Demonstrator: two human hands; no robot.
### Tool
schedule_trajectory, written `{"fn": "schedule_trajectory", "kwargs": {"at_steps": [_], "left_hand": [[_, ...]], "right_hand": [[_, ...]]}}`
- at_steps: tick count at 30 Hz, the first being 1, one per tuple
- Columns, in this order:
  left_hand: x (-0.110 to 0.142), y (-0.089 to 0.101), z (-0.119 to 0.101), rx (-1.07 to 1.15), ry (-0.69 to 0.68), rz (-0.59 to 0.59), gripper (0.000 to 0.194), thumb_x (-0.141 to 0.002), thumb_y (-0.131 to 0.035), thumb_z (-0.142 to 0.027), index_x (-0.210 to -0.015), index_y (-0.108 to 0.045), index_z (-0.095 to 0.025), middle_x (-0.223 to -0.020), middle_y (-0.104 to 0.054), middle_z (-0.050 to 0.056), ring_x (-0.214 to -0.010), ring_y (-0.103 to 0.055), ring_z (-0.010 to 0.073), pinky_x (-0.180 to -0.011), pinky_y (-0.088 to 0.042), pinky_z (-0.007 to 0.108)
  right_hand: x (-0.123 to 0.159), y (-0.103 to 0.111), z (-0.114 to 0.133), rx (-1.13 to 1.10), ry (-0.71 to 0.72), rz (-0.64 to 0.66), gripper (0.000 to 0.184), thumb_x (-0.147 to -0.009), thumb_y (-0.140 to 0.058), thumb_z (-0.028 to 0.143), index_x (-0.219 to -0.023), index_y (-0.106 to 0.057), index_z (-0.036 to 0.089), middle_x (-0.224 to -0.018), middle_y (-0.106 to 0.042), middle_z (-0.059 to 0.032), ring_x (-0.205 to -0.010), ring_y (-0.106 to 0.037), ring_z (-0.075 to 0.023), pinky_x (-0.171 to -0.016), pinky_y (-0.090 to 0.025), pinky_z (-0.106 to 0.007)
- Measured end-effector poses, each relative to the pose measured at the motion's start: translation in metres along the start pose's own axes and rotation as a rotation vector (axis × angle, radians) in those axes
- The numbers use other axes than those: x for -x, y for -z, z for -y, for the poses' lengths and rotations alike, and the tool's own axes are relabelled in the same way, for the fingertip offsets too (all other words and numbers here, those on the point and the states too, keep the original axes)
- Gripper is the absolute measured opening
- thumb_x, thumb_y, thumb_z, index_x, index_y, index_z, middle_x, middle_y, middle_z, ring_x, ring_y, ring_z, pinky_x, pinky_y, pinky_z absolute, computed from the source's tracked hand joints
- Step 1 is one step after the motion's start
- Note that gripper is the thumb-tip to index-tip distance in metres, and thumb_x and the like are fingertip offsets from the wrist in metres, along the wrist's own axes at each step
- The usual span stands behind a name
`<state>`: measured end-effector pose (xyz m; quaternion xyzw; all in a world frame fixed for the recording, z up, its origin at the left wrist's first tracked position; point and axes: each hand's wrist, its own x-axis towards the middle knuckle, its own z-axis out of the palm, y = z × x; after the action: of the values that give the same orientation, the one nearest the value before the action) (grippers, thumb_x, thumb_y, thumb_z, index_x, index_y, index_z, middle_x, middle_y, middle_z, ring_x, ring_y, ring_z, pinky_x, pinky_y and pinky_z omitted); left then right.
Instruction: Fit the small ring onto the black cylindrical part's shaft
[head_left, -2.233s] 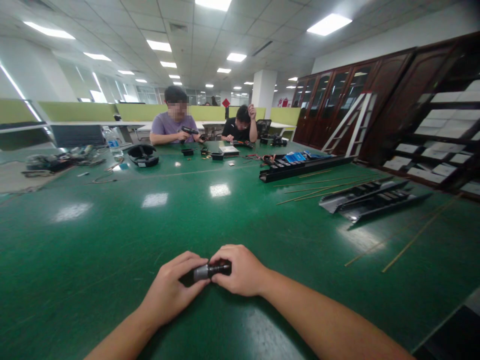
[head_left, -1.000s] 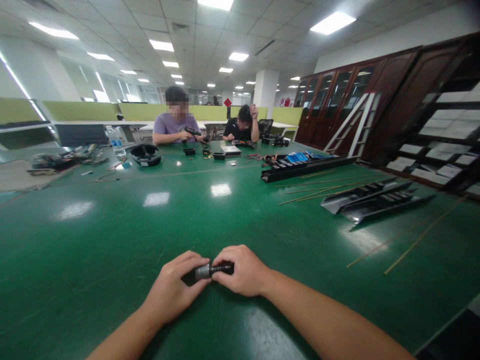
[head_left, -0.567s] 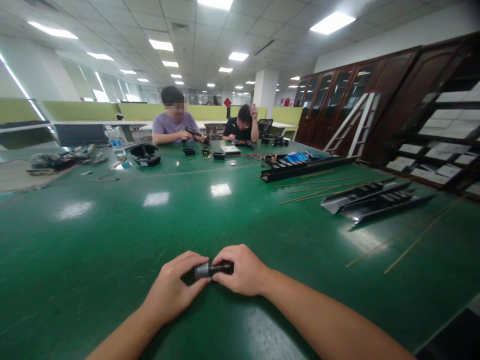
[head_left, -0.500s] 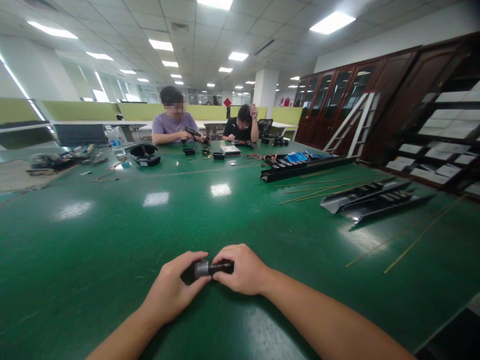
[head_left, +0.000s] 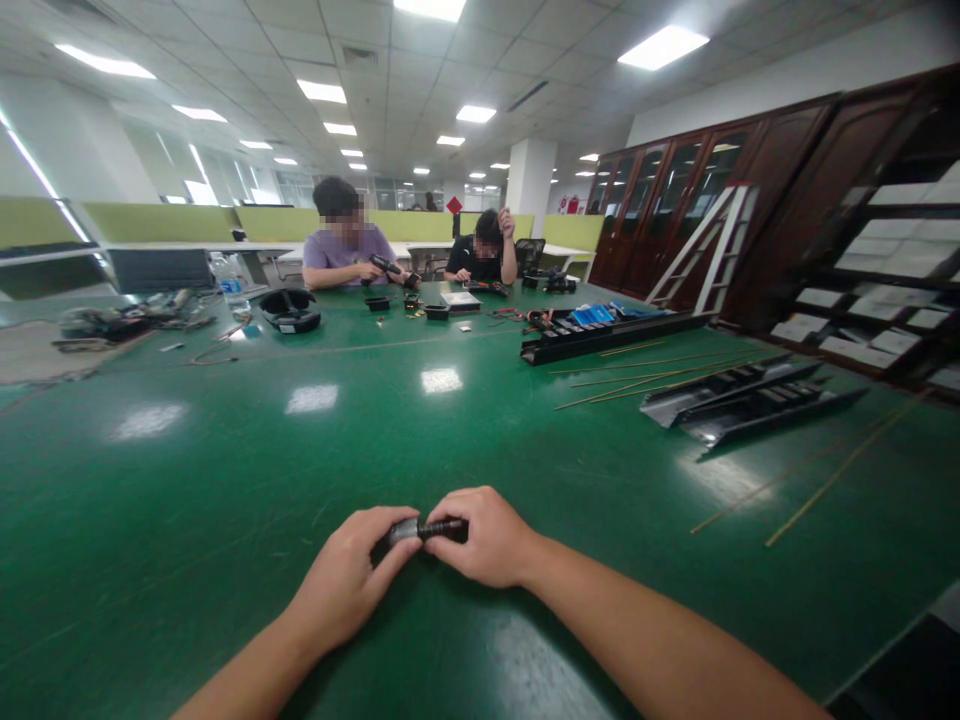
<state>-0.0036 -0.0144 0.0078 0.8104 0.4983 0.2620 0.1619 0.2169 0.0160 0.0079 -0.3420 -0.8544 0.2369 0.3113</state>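
Note:
A small cylindrical part with a grey metal barrel and a dark ribbed shaft (head_left: pixel 442 530) is held level between my hands, just over the green table. My left hand (head_left: pixel 352 570) closes its thumb and fingers round the grey barrel (head_left: pixel 403 530). On the other side, my right hand (head_left: pixel 484 540) pinches the dark ribbed end, with its fingertips close to where the barrel meets the shaft. Fingers cover both outer ends of the part, so its full shape and exact kind cannot be made out.
Black metal channels (head_left: pixel 750 400) and thin brass-coloured rods (head_left: pixel 840 475) lie to the right on the green table (head_left: pixel 225 480). A black headset (head_left: pixel 289 310) sits at the far left. Across the table two people work among small black trays (head_left: pixel 437 312); one holds a dark tool (head_left: pixel 386 264).
My left thumb and fingers have closed in on the grey barrel, covering more of it. My right hand has hardly moved. The person in purple has shifted slightly.

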Motion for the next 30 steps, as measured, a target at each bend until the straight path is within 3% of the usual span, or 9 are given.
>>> {"fn": "schedule_trajectory", "kwargs": {"at_steps": [13,30], "left_hand": [[0.0004,-0.0028,0.0037,-0.024,-0.002,-0.024,0.029,-0.094,-0.052,-0.042,-0.116,-0.063,-0.026,-0.112,-0.069,0.005,-0.103,-0.064,0.0230,-0.093,-0.052,0.040],[-0.0010,-0.0008,0.0010,0.120,-0.025,-0.047,0.025,-0.091,-0.060,-0.036,-0.114,-0.058,-0.028,-0.110,-0.064,0.002,-0.102,-0.061,0.0193,-0.091,-0.049,0.033]], "right_hand": [[-0.0003,0.0009,-0.0024,0.025,0.021,-0.003,0.016,-0.084,-0.064,0.032,-0.091,-0.073,0.020,-0.081,-0.071,-0.0027,-0.075,-0.064,-0.0157,-0.071,-0.046,-0.025],[0.0010,0.0032,-0.0061,0.056,0.030,-0.030,0.017,-0.085,-0.065,0.033,-0.091,-0.074,0.020,-0.081,-0.072,-0.0031,-0.075,-0.065,-0.0158,-0.071,-0.045,-0.025]]}}
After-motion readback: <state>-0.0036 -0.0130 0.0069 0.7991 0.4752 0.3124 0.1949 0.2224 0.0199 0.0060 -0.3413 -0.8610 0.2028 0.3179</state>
